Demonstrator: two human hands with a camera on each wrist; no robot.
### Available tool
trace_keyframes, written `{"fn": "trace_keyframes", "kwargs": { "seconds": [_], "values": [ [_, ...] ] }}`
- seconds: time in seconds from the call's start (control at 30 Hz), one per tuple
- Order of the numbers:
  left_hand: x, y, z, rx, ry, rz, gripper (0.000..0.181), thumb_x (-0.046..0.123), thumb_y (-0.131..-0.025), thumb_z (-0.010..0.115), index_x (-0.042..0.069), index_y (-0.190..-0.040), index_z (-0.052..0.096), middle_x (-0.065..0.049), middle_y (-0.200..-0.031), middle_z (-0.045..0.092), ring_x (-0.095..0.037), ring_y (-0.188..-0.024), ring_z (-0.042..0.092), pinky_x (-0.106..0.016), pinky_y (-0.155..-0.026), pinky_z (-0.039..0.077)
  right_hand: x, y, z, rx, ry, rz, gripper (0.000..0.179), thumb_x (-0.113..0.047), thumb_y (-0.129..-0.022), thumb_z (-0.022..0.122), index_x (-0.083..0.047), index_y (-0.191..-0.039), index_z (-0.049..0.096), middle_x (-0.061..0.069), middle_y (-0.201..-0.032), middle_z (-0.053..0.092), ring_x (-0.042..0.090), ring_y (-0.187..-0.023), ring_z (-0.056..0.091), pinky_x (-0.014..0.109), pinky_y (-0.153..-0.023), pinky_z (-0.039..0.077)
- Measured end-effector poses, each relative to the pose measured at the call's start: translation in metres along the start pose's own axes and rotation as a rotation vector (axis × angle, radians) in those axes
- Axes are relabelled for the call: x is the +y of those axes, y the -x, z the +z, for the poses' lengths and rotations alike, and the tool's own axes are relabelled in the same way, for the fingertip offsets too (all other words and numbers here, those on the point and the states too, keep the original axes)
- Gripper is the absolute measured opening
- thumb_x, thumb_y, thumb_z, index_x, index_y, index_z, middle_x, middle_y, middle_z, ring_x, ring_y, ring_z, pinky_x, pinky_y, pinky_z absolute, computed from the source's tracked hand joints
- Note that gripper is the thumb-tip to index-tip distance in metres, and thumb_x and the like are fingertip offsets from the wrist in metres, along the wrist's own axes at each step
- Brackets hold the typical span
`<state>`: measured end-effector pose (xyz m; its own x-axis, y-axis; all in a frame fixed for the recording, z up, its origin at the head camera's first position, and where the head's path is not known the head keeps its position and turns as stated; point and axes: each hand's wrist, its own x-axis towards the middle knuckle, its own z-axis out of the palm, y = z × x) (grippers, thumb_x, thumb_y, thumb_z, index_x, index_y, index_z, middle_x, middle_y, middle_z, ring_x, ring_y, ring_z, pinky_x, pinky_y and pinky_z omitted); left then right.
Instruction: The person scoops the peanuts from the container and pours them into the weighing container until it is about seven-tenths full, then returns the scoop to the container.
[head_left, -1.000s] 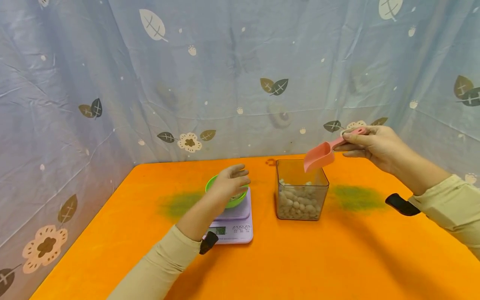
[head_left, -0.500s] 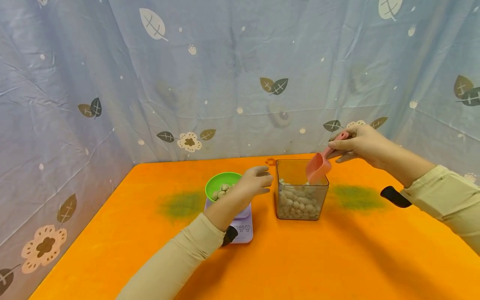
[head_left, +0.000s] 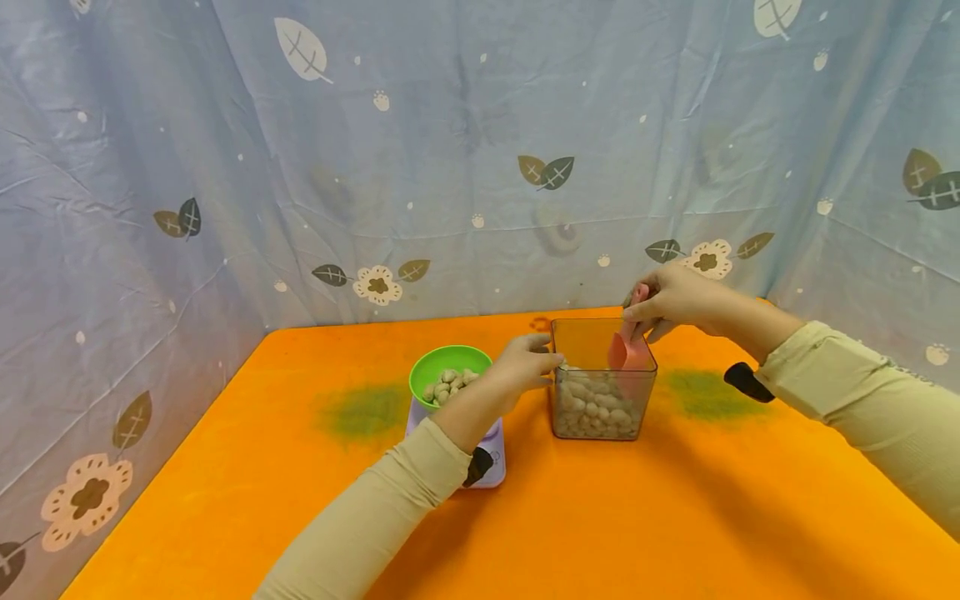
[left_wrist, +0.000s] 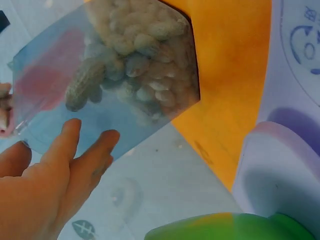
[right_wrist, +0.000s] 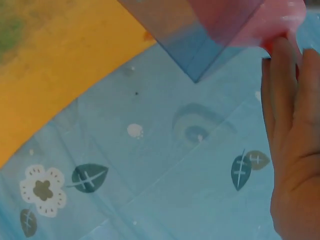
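Observation:
My right hand (head_left: 678,300) pinches the handle of a pink scoop (head_left: 632,352), whose bowl dips into a clear square bin (head_left: 600,427) of unshelled peanuts (head_left: 592,404). In the right wrist view the fingers lie along the scoop's handle (right_wrist: 292,45). My left hand (head_left: 517,367) reaches to the bin's left wall with its fingers extended; in the left wrist view the hand (left_wrist: 60,175) is close to the clear wall, and I cannot tell whether the fingertips touch it. A green bowl (head_left: 433,367) holding several peanuts stands on a lilac kitchen scale (head_left: 491,475), partly behind my left arm.
An orange cloth (head_left: 570,525) covers the table. A pale blue curtain (head_left: 420,150) with printed leaves and flowers closes off the back and sides. The scale's display is hidden by my left forearm.
My left hand has moved right, from over the green bowl to the bin's side. My right hand has swung left and down, lowering the scoop into the bin and tilting it steeper.

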<state>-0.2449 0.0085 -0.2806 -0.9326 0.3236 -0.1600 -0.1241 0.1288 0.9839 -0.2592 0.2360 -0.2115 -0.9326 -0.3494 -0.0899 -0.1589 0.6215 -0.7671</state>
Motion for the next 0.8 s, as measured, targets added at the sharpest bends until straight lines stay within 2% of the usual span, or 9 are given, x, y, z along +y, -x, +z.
{"fn": "trace_keyframes", "kwargs": {
  "seconds": [0.1,0.17,0.33,0.43,0.63,0.7,0.8],
  "values": [
    [-0.001,-0.002,-0.001,-0.006,-0.005,-0.002,0.054,0.002,-0.099,0.053,-0.004,-0.148,0.033,-0.026,-0.147,0.035,-0.037,-0.130,0.045,-0.044,-0.103,0.045,0.003,-0.005,0.009,-0.030,0.017,-0.001,0.033,-0.003,-0.097,0.058,0.021,-0.117,0.052,0.011,-0.081,0.069,0.024,-0.076,0.070,0.038,-0.070,0.061],
    [-0.001,-0.003,-0.002,-0.019,0.010,0.000,0.054,0.001,-0.099,0.052,-0.004,-0.149,0.032,-0.026,-0.147,0.035,-0.037,-0.129,0.045,-0.044,-0.102,0.046,0.007,-0.007,0.015,-0.032,-0.014,-0.002,0.030,-0.002,-0.096,0.059,0.021,-0.114,0.053,0.010,-0.079,0.067,0.024,-0.074,0.070,0.038,-0.070,0.061],
    [-0.004,-0.006,-0.003,-0.063,0.062,0.012,0.055,-0.002,-0.099,0.050,-0.005,-0.150,0.028,-0.029,-0.147,0.034,-0.039,-0.129,0.044,-0.045,-0.102,0.046,0.015,-0.006,0.029,0.001,-0.128,-0.035,0.023,0.001,-0.096,0.058,0.018,-0.110,0.054,0.011,-0.081,0.065,0.024,-0.075,0.069,0.040,-0.071,0.061],
    [-0.005,-0.006,-0.004,-0.075,0.074,0.016,0.055,-0.002,-0.100,0.049,-0.006,-0.150,0.027,-0.030,-0.145,0.036,-0.039,-0.131,0.043,-0.047,-0.104,0.043,0.017,-0.004,0.031,0.042,-0.213,-0.047,0.021,0.001,-0.096,0.056,0.017,-0.109,0.052,0.010,-0.081,0.064,0.021,-0.074,0.068,0.036,-0.069,0.061],
    [-0.003,-0.007,-0.003,-0.064,0.099,0.002,0.054,-0.004,-0.099,0.048,-0.006,-0.149,0.028,-0.029,-0.143,0.040,-0.039,-0.129,0.046,-0.047,-0.104,0.043,0.018,-0.003,0.031,0.093,-0.377,-0.051,0.022,-0.002,-0.097,0.056,0.015,-0.112,0.052,0.007,-0.081,0.066,0.015,-0.074,0.069,0.029,-0.068,0.060],
    [-0.003,-0.007,-0.002,-0.065,0.103,-0.004,0.054,-0.004,-0.100,0.048,-0.006,-0.149,0.028,-0.030,-0.144,0.038,-0.039,-0.129,0.045,-0.047,-0.105,0.043,0.019,-0.003,0.031,0.080,-0.365,-0.053,0.022,-0.002,-0.097,0.057,0.015,-0.111,0.052,0.008,-0.082,0.067,0.016,-0.074,0.069,0.030,-0.069,0.060],
    [-0.004,-0.007,-0.001,-0.072,0.096,-0.003,0.054,-0.004,-0.099,0.048,-0.007,-0.149,0.028,-0.030,-0.145,0.036,-0.039,-0.130,0.044,-0.047,-0.104,0.043,0.021,0.000,0.032,0.044,-0.281,-0.050,0.021,0.000,-0.097,0.056,0.015,-0.110,0.053,0.010,-0.084,0.068,0.019,-0.076,0.070,0.033,-0.069,0.061]
  ]
}}
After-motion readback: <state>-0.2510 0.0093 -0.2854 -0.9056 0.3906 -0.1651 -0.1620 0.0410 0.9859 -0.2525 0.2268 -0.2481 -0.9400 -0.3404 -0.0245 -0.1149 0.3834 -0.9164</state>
